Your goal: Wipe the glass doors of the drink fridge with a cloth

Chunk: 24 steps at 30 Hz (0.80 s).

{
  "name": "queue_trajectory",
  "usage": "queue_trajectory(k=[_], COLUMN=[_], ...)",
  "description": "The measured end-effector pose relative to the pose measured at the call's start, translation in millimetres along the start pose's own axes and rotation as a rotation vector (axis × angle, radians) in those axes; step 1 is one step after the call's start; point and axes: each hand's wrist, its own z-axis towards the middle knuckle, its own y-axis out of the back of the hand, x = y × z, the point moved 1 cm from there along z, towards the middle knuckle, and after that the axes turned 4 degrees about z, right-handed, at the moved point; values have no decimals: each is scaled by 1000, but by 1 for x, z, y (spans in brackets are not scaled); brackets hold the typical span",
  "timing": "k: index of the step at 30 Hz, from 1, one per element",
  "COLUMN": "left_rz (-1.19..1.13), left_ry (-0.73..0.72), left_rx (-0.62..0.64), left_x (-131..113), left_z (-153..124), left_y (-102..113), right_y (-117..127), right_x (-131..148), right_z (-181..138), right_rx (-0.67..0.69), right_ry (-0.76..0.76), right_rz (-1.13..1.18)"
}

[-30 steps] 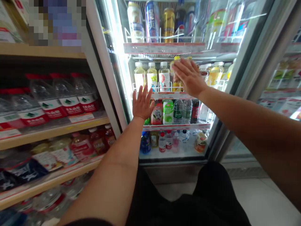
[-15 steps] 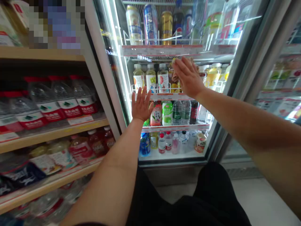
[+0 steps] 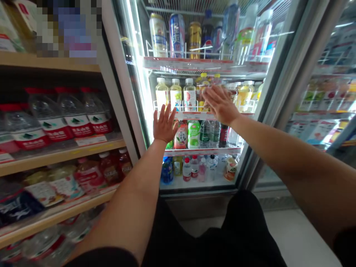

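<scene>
My left hand lies flat against the glass door of a lit drinks cooler, its fingers spread and nothing in it. To the right and a little higher, my right hand presses on the same glass. Under its palm and fingers is a crumpled brownish cloth, mostly hidden by the hand. Behind the glass, pale-capped juice bottles stand between the two hands. A green-labelled bottle sits on the shelf below.
Wooden shelves with red-capped water bottles run along my left. The cooler's metal frame rises at the right, beside another glass-fronted cooler. Beer cans stand on the upper shelf. My knees are close to the cooler's base.
My right hand has slid down the glass with the cloth. My left hand stays flat on the door. The view has shifted slightly.
</scene>
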Motion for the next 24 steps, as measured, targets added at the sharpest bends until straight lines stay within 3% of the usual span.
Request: queue_trajectory(k=[2,4,10,12,14,17,22,24], left_rz=[-3,0,0,-8,-15,-16,-34,-45], left_ry=[2,0,5,15,21,28,42,47], left_rx=[0,0,12,18,26,44,65,67], left_x=[-1,-1,-1,-1,-1,-2,-4,-3], left_z=[0,0,0,1,2,3,3,3], left_y=[0,1,1,1,1,3,5,5], right_y=[-1,3,9,2,-5,-5,9,10], right_x=[6,5,-6,2,11,5,-26,-25], right_z=[-9,-11,-2,-12,-25,-34,-30,-35], right_rx=[145,202,-99,-33,105,213,-61,-50], right_ry=[114,143,-250,-195,-35,110,-196,-209], right_rz=[19,30,-13,10,52,69,-15,-9])
